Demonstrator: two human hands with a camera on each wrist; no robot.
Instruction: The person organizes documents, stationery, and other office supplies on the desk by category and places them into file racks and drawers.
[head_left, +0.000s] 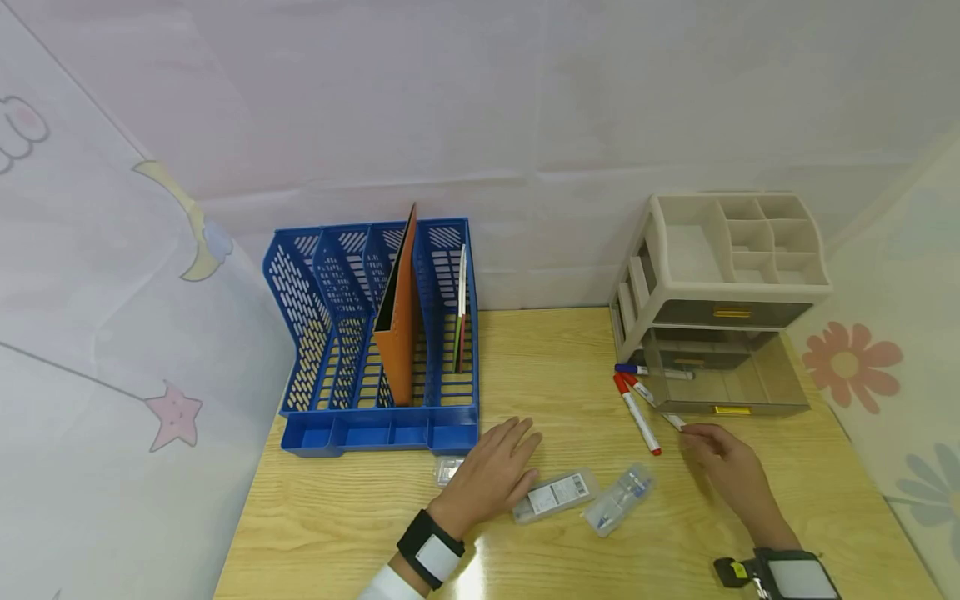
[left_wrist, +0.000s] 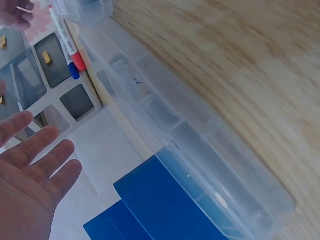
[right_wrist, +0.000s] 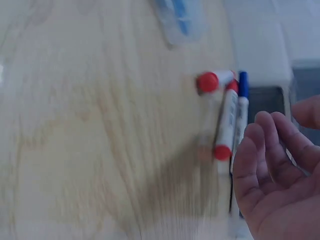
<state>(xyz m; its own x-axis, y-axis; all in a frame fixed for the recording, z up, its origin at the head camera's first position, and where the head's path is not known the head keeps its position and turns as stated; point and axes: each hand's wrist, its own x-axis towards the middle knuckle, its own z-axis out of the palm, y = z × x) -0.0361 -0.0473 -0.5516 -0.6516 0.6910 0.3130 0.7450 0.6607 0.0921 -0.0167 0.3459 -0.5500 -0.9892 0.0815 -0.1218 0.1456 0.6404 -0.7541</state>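
Note:
My left hand (head_left: 491, 471) hovers with outstretched fingers near a clear plastic case with a white label (head_left: 555, 493); the left wrist view shows its palm facing nothing held. Close to that wrist is a small clear box (head_left: 448, 471), partly covered. My right hand (head_left: 723, 467) has loosely bent fingers at the white end of a marker (head_left: 673, 422) by the drawer front. In the right wrist view its thumb and fingers stand apart. A red-capped marker (head_left: 639, 414) and a blue-capped marker (head_left: 632, 368) lie beside the drawer; a clear pouch with blue items (head_left: 618, 500) lies between the hands.
A beige drawer cabinet (head_left: 738, 290) stands at the back right, with a transparent drawer (head_left: 765, 407) pulled out over the table (head_left: 547, 358). On the left, a blue file rack (head_left: 300, 333) holds an orange folder (head_left: 405, 350) and thin booklets (head_left: 461, 317). A cloth backdrop (head_left: 525, 125) rises behind.

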